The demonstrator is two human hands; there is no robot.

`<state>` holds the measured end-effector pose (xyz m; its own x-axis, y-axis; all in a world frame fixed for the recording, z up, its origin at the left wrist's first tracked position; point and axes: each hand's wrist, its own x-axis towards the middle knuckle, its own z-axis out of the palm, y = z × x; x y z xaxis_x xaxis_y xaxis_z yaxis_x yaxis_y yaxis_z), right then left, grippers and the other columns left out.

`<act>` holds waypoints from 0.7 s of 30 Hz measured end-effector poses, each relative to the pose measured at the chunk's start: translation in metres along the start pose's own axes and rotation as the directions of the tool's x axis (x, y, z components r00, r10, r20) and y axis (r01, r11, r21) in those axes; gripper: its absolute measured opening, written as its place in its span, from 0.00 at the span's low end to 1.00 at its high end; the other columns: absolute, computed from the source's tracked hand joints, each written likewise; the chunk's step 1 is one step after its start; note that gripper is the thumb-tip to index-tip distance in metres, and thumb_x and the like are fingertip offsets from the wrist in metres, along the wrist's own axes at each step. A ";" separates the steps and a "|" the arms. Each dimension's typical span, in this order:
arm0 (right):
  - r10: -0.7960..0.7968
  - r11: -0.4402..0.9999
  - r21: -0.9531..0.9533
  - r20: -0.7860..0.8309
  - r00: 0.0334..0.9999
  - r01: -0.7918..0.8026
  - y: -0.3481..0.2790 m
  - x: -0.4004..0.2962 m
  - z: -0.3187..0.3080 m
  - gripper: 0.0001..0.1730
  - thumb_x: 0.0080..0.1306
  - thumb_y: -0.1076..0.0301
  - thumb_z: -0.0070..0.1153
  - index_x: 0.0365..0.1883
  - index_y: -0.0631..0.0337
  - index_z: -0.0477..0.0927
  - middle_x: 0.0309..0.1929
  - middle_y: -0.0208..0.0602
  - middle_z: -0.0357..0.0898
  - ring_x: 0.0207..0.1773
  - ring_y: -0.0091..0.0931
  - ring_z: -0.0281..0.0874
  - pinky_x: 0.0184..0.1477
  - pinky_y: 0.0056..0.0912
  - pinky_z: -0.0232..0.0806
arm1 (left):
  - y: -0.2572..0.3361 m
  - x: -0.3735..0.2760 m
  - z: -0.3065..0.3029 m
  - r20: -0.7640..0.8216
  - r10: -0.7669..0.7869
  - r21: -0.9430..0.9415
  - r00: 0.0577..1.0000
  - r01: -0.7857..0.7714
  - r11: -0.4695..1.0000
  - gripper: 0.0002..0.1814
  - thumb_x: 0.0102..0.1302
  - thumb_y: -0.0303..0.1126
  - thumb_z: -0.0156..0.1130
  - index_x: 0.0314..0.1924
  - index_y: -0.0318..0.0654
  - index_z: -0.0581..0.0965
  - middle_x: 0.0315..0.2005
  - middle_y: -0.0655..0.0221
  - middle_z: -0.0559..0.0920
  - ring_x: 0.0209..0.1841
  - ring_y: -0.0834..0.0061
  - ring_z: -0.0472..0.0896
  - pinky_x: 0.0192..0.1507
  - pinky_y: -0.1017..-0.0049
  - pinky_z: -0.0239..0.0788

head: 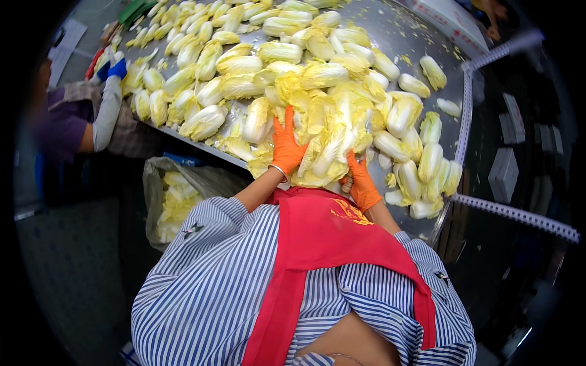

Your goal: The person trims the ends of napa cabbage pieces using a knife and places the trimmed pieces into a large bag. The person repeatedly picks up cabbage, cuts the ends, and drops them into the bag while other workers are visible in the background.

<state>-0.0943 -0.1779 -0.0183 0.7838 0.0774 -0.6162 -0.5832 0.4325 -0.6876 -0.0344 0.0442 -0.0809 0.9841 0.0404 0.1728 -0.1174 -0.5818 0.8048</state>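
Note:
My left hand [287, 145], in an orange glove, lies with its fingers spread against the left side of a pile of loose yellow napa cabbage leaves [332, 146] at the near table edge. At the pile's right lower side is my right hand [361, 180], also orange-gloved; a brownish object [348, 182], perhaps a tool handle, shows by its fingers, and its grip is partly hidden by leaves. A small napa cabbage head [257, 120] rests just left of my left hand. More trimmed heads [407, 178] are heaped to the right.
Many cabbage heads cover the metal table [393, 23]. Below its left edge, a plastic-lined container [153, 192] holds leaves. A co-worker's blue-gloved hand [117, 69] is at the far left, near a green object [135, 11]. A white box [451, 23] stands at the back right.

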 end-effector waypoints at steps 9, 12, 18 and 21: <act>0.046 0.979 0.177 0.282 0.958 -0.099 0.019 0.054 0.004 0.36 0.78 0.55 0.56 0.79 0.44 0.55 0.67 0.32 0.74 0.64 0.30 0.79 0.58 0.41 0.80 | 0.079 0.002 -0.012 -0.048 -0.192 -0.433 0.980 0.153 0.888 0.50 0.63 0.40 0.74 0.80 0.51 0.58 0.79 0.54 0.57 0.81 0.41 0.44 0.80 0.55 0.45; 0.048 0.966 0.227 0.312 0.949 -0.123 -0.009 0.030 0.015 0.34 0.75 0.49 0.60 0.74 0.51 0.66 0.70 0.33 0.74 0.70 0.33 0.74 0.69 0.47 0.72 | 0.108 0.005 -0.026 -0.115 -0.126 -0.377 0.985 0.074 0.923 0.48 0.63 0.42 0.75 0.79 0.50 0.60 0.79 0.55 0.58 0.81 0.39 0.44 0.80 0.54 0.46; -0.144 0.973 0.226 0.402 0.904 0.054 -0.069 0.013 0.036 0.40 0.70 0.47 0.65 0.76 0.50 0.66 0.75 0.33 0.69 0.75 0.35 0.67 0.78 0.49 0.60 | 0.159 0.047 -0.065 -0.279 0.073 -0.351 0.957 -0.173 0.920 0.48 0.59 0.47 0.76 0.78 0.51 0.64 0.78 0.41 0.54 0.79 0.34 0.50 0.77 0.52 0.50; -0.255 0.957 0.244 0.433 0.864 0.160 -0.101 0.007 0.056 0.43 0.71 0.45 0.63 0.78 0.49 0.63 0.78 0.32 0.64 0.79 0.34 0.61 0.80 0.48 0.55 | 0.182 0.077 -0.099 -0.333 0.184 -0.302 0.925 -0.290 0.908 0.50 0.57 0.49 0.77 0.78 0.51 0.64 0.76 0.29 0.48 0.80 0.33 0.48 0.76 0.52 0.53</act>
<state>-0.0181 -0.1708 0.0686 0.9186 0.3461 -0.1909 -0.3807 0.6454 -0.6622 0.0066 0.0216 0.1347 0.8442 0.2006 0.4971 -0.4320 -0.2944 0.8525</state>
